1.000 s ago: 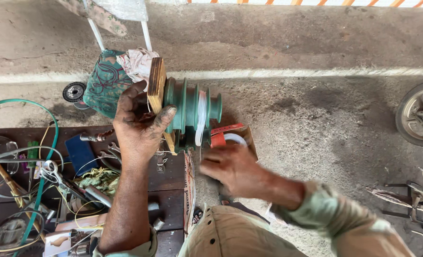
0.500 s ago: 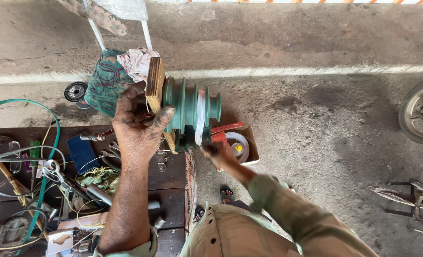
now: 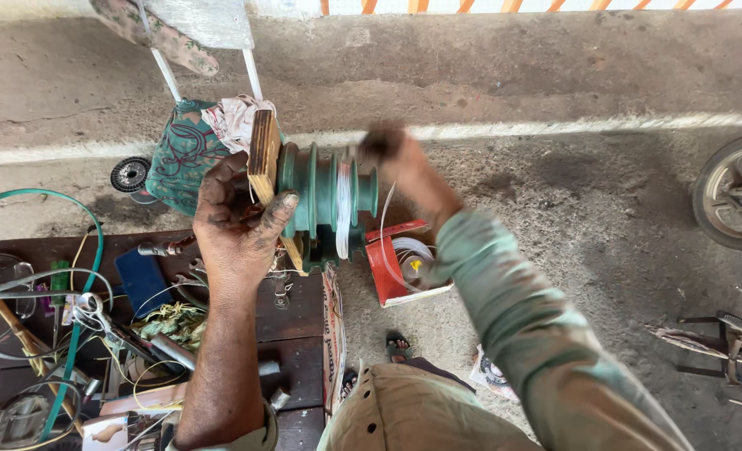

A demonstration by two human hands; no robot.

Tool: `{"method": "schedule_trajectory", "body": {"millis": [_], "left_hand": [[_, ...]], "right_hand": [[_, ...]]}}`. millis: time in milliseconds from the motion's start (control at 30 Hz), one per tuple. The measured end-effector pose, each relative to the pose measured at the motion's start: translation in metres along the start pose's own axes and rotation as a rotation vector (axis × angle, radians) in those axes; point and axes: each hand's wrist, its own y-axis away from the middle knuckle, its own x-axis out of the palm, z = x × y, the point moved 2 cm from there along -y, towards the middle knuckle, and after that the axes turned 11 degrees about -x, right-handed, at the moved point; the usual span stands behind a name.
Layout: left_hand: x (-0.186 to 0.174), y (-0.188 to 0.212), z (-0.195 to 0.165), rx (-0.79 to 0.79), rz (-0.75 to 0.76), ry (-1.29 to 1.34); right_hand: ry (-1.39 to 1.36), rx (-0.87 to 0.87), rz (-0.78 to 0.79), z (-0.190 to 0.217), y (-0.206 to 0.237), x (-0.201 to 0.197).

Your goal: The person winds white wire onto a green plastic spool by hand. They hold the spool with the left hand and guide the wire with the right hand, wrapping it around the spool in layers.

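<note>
two hands (image 3: 236, 221) (image 3: 396, 159) grip a green spool (image 3: 325, 199), fingers clamped, above a red box (image 3: 396, 267).

left hand (image 3: 239, 224) gripping, right hand (image 3: 392, 154) raised, blurred

The right hand (image 3: 392, 154) has risen from the red box (image 3: 396, 267) to the green spool (image 3: 325, 196).

Spool (image 3: 325, 200) between both hands, box (image 3: 404, 263) below right.
</note>
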Motion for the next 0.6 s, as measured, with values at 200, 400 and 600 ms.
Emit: {"method": "schedule_trajectory", "body": {"millis": [200,400,600], "left_hand": [[0.0,0.0,0.001,0.002,0.015,0.005],[0.0,0.0,-0.003,0.009,0.025,-0.023],[0.001,0.002,-0.004,0.035,0.022,-0.027]], "right_hand": [[-0.257,0.48,0.076,-0.042,0.167,0.159],[0.547,-0.851,0.089,0.113,0.172,0.024],[0.105,-0.803,-0.159,0.077,-0.001,-0.072]]}}
